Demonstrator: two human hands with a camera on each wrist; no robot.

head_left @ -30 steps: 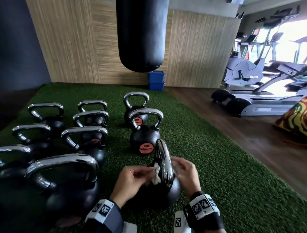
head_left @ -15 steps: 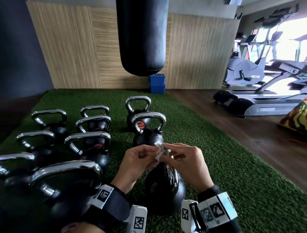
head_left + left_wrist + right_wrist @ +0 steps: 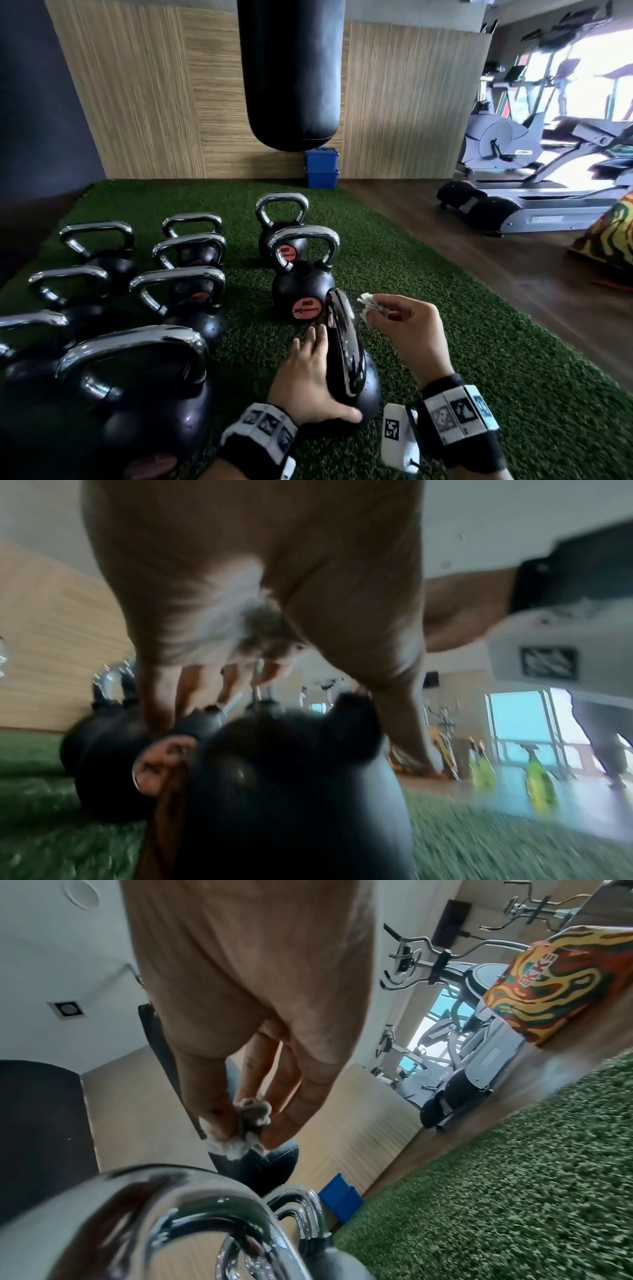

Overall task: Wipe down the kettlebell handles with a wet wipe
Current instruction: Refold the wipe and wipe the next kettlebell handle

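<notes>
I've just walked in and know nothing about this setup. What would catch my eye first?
Probably the black punching bag hanging at top centre, above a cluster of chrome-handled kettlebells standing on green turf. Up close, the left hand rests on the nearest kettlebell, while the right hand pinches a crumpled white wet wipe just right of its handle. Exercise machines stand by bright windows at right.

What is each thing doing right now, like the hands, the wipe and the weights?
Left hand: open, resting on the nearest kettlebell's body.
Right hand: pinching the wet wipe.
Wet wipe: crumpled, off the handle.
Nearest kettlebell: upright on turf.
Its chrome handle: untouched by the wipe.
Punching bag: hanging.
</notes>
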